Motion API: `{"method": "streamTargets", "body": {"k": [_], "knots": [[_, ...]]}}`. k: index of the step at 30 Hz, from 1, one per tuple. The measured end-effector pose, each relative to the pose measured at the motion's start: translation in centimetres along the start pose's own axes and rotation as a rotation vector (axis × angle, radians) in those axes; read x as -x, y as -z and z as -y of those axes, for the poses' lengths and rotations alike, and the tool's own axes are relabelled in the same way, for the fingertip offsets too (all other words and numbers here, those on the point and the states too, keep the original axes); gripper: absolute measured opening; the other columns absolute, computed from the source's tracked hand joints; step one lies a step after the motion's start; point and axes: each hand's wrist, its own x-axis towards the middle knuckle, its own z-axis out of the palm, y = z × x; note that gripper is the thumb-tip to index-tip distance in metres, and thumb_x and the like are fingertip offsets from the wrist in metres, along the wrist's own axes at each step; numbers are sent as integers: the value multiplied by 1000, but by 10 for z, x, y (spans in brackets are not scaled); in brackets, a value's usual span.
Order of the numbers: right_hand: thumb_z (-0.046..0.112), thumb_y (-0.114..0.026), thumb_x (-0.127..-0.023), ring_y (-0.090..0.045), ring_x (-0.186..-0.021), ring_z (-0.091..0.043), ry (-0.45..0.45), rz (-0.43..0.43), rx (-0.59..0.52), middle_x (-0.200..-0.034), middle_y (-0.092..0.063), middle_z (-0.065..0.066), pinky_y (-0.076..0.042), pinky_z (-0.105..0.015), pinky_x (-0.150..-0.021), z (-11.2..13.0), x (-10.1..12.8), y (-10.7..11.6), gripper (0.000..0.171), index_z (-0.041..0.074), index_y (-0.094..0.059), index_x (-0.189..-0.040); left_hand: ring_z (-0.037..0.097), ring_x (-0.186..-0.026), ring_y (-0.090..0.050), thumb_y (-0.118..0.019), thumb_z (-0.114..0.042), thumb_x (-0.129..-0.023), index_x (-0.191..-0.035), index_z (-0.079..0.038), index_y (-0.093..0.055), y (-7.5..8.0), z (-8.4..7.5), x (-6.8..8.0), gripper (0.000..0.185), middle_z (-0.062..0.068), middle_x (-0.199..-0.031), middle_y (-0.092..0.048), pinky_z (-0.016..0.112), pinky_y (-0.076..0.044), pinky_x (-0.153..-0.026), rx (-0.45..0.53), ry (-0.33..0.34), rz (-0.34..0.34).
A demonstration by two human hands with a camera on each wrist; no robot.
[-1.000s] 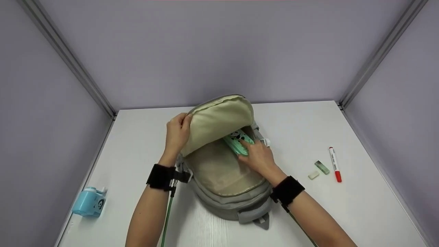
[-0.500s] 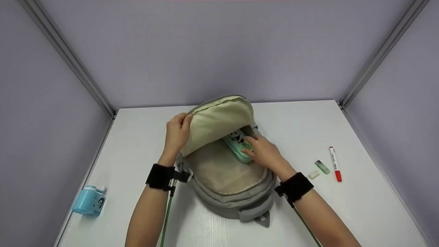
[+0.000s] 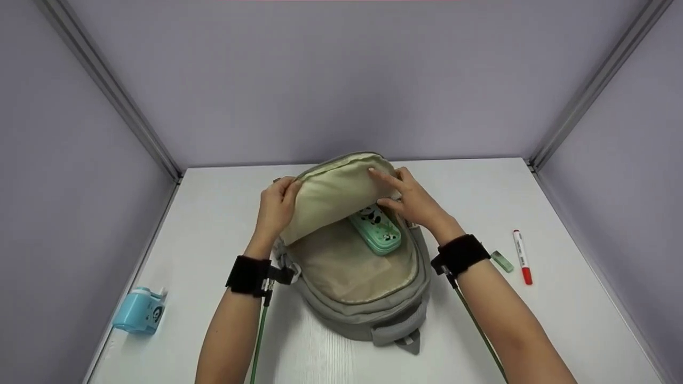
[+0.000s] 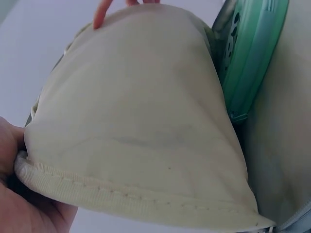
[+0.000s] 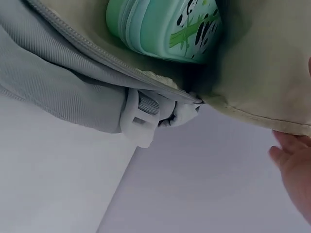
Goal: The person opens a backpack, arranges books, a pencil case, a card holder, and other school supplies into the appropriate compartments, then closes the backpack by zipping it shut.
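A grey backpack [image 3: 347,325] lies on the table, its front flap [image 3: 336,200] lifted so the cream lining shows. My left hand [image 3: 277,205] pinches the flap's left edge, thumb on the lining side. At the flap's right edge is my right hand [image 3: 413,197], its index finger stretched over the lining and thumb spread lower down. In the right wrist view, other fingers [image 5: 289,145] of that hand touch the edge from outside. Inside the bag rests a mint-green pencil case [image 3: 376,232] with panda pictures, its upper end hidden beneath the flap.
Far left on the table [image 3: 213,224] is a light-blue container [image 3: 140,312] with a panda picture. To the right lie a small green block [image 3: 501,261] and a white marker [image 3: 522,256] with a red cap. Walls [image 3: 341,80] rise behind and at both sides.
My right hand has let go of the pencil case and moved up to the flap's right edge. The case sits slightly lower in the bag opening. My left hand keeps its hold.
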Motion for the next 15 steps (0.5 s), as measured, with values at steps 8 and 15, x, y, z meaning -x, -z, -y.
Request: {"method": "streamTargets", "body": {"k": [8, 15], "knots": [[23, -68, -94, -49, -70, -21, 19, -60, 158, -103, -42, -8, -45, -40, -58, 1, 13, -6, 61, 37, -43, -148, 15, -58, -42, -52, -20, -104, -103, -4, -70, -4, 5, 3, 24, 2, -69, -53, 30, -35, -56, 3, 1, 38], [23, -74, -89, -48, -61, -22, -11, -152, 241, -98, -50, -9, -45, -43, -54, 5, 17, -1, 61, 37, -51, -143, 15, -60, -47, -58, -23, -101, -101, -5, -72, -10, 3, 3, 23, 2, -72, -59, 29, -38, -57, 16, -38, -45]]}}
